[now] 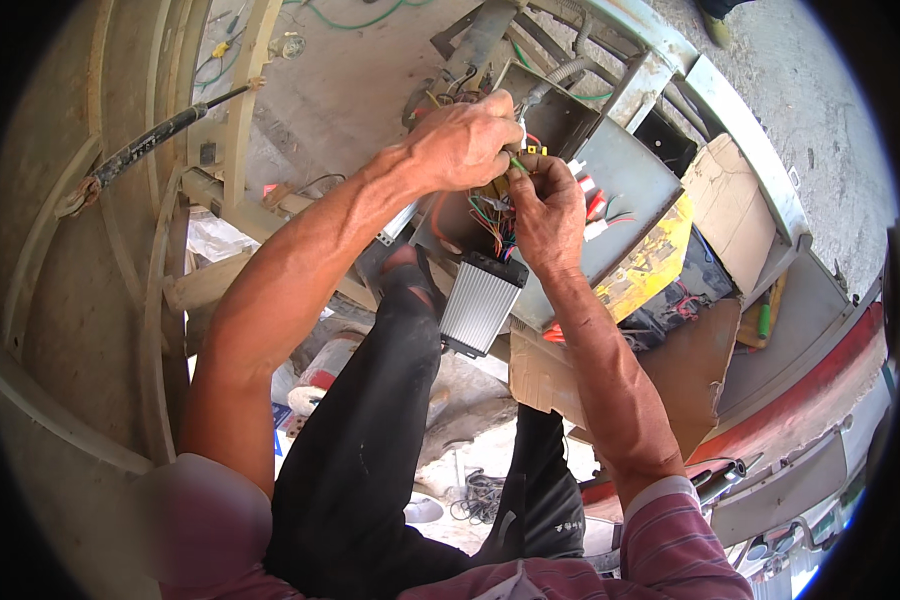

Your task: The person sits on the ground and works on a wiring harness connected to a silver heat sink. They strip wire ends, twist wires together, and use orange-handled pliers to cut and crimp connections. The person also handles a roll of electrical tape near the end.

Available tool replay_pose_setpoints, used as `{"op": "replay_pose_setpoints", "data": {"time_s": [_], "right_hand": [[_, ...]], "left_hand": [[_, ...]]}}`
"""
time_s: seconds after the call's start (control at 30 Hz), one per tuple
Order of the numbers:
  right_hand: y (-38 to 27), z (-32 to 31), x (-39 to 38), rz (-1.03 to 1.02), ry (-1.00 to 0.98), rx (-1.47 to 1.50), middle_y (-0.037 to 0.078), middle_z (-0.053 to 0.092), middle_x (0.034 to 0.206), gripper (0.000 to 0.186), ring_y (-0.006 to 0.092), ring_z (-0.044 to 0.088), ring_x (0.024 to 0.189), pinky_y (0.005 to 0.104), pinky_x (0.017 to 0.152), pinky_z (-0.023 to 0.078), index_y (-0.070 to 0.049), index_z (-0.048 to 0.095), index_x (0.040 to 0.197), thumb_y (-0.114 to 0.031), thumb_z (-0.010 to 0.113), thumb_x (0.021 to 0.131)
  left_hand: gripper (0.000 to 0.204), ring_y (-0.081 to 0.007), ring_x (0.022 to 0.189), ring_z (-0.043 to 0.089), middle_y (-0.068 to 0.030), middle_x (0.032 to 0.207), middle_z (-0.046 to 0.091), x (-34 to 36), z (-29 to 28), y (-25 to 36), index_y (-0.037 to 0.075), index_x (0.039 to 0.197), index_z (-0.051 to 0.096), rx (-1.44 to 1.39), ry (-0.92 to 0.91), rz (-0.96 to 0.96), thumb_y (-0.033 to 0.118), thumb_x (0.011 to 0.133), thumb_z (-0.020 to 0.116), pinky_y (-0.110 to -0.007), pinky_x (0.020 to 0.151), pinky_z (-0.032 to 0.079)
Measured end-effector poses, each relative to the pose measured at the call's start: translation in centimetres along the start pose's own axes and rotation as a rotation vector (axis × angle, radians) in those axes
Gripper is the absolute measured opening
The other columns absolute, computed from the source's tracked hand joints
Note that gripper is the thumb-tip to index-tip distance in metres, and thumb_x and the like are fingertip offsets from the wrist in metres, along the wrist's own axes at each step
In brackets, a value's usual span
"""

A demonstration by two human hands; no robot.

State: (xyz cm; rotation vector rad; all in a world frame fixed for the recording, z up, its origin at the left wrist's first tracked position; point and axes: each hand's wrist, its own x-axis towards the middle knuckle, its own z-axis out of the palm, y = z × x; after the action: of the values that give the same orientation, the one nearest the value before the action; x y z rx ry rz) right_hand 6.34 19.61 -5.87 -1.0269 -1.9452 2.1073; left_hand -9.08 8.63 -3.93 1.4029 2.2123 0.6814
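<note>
My left hand (pixel 470 142) and my right hand (pixel 552 215) meet over an open grey metal box (pixel 630 165), both with fingers pinched. A short piece of green wire (pixel 516 163) shows at my right thumb and fingertips. Whatever my left fingers grip is hidden behind them. Below the hands, a bundle of thin coloured wires (pixel 490 225) runs into a silver finned controller box (pixel 482 305), which lies tilted at the metal box's near edge. White and red connectors (pixel 592 200) lie just right of my right hand.
Right of the box are a yellow panel (pixel 655 265), a black battery-like block (pixel 685 290), cardboard (pixel 735 195) and a green-handled tool (pixel 764 318). Metal frame rails (pixel 745 130) curve around the far right. A black-wrapped cable (pixel 150 147) hangs at left, beside curved metal panels.
</note>
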Motion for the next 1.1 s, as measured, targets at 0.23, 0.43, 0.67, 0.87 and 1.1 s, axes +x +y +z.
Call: {"op": "replay_pose_setpoints", "data": {"time_s": [0.23, 0.43, 0.67, 0.87, 1.1], "right_hand": [[0.1, -0.1, 0.3, 0.025, -0.014, -0.031, 0.001, 0.068, 0.087, 0.019, 0.0060, 0.059, 0.076, 0.0253, 0.067, 0.050, 0.001, 0.066, 0.116, -0.014, 0.068, 0.105], [0.8, -0.1, 0.6, 0.018, 0.013, -0.032, 0.010, 0.077, 0.088, 0.025, 0.0145, 0.070, 0.075, 0.0341, 0.075, 0.057, 0.001, 0.070, 0.113, -0.021, 0.069, 0.102], [0.1, 0.1, 0.4, 0.024, -0.051, -0.020, 0.004, 0.075, 0.092, 0.019, 0.0087, 0.068, 0.083, 0.0271, 0.072, 0.056, 0.002, 0.067, 0.116, -0.014, 0.068, 0.106], [-0.8, -0.4, 0.0, 0.002, 0.038, -0.091, 0.019, 0.072, 0.079, 0.017, 0.0318, 0.071, 0.071, 0.0448, 0.070, 0.055, -0.001, 0.071, 0.105, -0.014, 0.070, 0.096], [-1.5, -0.6, -0.3, 0.001, 0.013, -0.093, 0.016, 0.071, 0.080, 0.017, 0.0268, 0.066, 0.070, 0.0420, 0.069, 0.054, 0.002, 0.070, 0.105, -0.014, 0.069, 0.098]], "left_hand": [[0.010, -0.0392, 0.092, 0.068, -0.0111, 0.105, 0.062, -0.2, 1.6, 0.6, 0.005, 0.099, 0.069, 0.073, 0.180, -0.005, 0.011, 0.091, 0.066, -0.051, 0.080, 0.056], [0.013, -0.0352, 0.099, 0.068, -0.0106, 0.110, 0.063, 0.2, 0.8, 0.2, 0.004, 0.096, 0.069, -0.032, 0.103, -0.070, 0.014, 0.088, 0.066, -0.047, 0.087, 0.056], [0.015, -0.0303, 0.097, 0.065, -0.0119, 0.109, 0.062, 0.5, -0.3, -0.7, 0.002, 0.093, 0.068, -0.080, -0.020, -0.078, 0.014, 0.085, 0.069, -0.040, 0.086, 0.054], [0.011, -0.0187, 0.090, 0.058, -0.0076, 0.103, 0.056, 1.4, -2.0, 0.0, 0.001, 0.094, 0.065, -0.314, -0.192, -0.108, 0.002, 0.083, 0.066, -0.033, 0.082, 0.049], [0.012, -0.0235, 0.095, 0.061, -0.0098, 0.103, 0.060, 1.7, -2.6, 0.4, -0.003, 0.096, 0.065, -0.320, -0.225, -0.173, 0.009, 0.092, 0.064, -0.037, 0.090, 0.050]]}}
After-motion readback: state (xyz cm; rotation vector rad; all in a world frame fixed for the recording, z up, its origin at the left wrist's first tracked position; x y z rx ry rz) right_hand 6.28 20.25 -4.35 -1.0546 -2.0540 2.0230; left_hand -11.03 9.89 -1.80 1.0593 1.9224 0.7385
